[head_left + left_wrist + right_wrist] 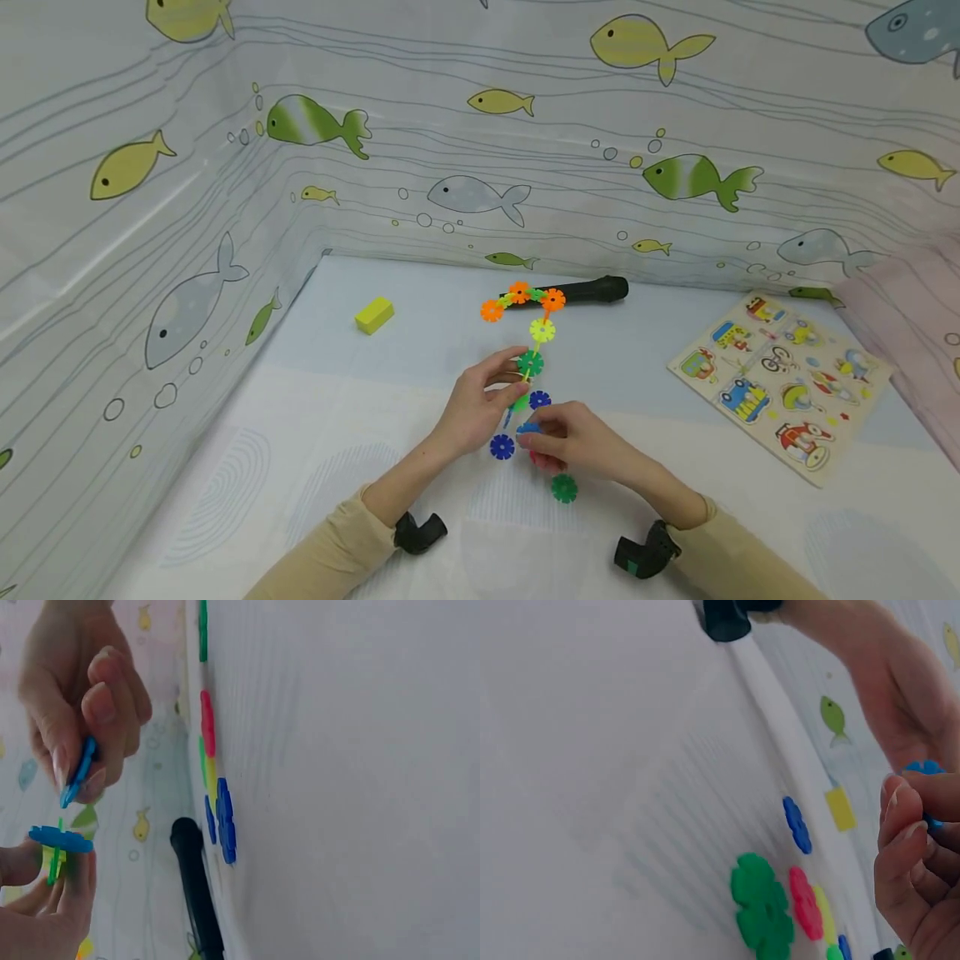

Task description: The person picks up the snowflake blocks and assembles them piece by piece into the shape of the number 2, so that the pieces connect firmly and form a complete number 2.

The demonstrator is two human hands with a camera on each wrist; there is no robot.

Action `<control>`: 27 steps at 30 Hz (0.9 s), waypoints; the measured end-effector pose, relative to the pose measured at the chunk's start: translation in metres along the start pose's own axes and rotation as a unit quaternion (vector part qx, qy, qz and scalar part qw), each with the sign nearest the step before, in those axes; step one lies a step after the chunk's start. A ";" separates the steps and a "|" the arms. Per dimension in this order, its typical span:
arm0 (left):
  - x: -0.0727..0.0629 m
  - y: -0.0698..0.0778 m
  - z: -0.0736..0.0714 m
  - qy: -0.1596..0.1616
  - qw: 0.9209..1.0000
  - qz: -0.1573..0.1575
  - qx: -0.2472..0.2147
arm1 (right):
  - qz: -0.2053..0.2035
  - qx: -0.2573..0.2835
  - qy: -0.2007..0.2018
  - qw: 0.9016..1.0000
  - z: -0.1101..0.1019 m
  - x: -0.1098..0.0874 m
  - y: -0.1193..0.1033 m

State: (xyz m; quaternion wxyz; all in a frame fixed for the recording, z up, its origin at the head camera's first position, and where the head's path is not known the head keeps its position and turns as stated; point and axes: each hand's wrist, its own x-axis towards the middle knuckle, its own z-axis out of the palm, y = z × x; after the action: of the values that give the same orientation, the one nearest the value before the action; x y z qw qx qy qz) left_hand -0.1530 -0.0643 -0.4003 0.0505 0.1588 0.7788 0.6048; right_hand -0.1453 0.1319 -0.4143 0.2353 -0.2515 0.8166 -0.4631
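My left hand (472, 408) grips the near end of a chain of interlocking flower-shaped plastic discs. From the fingers the chain runs away through a green disc (531, 363) and a yellow disc (542, 330), then curves left to orange ones. A blue disc (61, 838) forms its end in the left wrist view, with a green one slotted across it. Just opposite, my right hand (585, 437) pinches another blue disc (79, 772) between thumb and fingers, a small gap from the chain. Loose discs lie below the hands: dark blue (502, 447), green (565, 488) and pink-red (805, 903).
A black microphone (600, 290) lies at the back, overlapped by the chain's curved end in the head view. Back left is a yellow block (374, 316). On the right lies a wooden picture puzzle board (783, 383). Fish-print curtains (480, 142) border the table.
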 end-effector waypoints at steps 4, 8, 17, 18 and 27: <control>-0.001 0.001 0.000 0.007 1.000 0.002 -0.004 | 0.014 0.076 -0.033 0.996 0.012 0.000 -0.003; -0.001 0.000 0.001 0.011 1.000 0.005 -0.010 | 0.015 0.120 -0.044 0.992 0.017 0.001 -0.003; -0.001 -0.001 0.003 0.013 1.000 0.003 -0.018 | 0.010 0.125 -0.032 0.992 0.019 0.002 -0.001; -0.001 -0.001 0.003 0.013 1.000 0.004 -0.018 | 0.011 0.122 -0.029 0.992 0.019 0.002 0.000; -0.001 -0.003 0.005 0.008 1.000 0.005 -0.020 | 0.018 0.105 0.010 0.994 0.019 0.002 0.000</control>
State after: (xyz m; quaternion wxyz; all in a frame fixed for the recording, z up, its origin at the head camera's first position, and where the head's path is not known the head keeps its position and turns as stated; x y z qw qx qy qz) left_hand -0.1513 -0.0604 -0.4050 0.0448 0.1568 0.7664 0.6213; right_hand -0.1352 0.1188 -0.4233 0.2601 -0.2060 0.7701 -0.5448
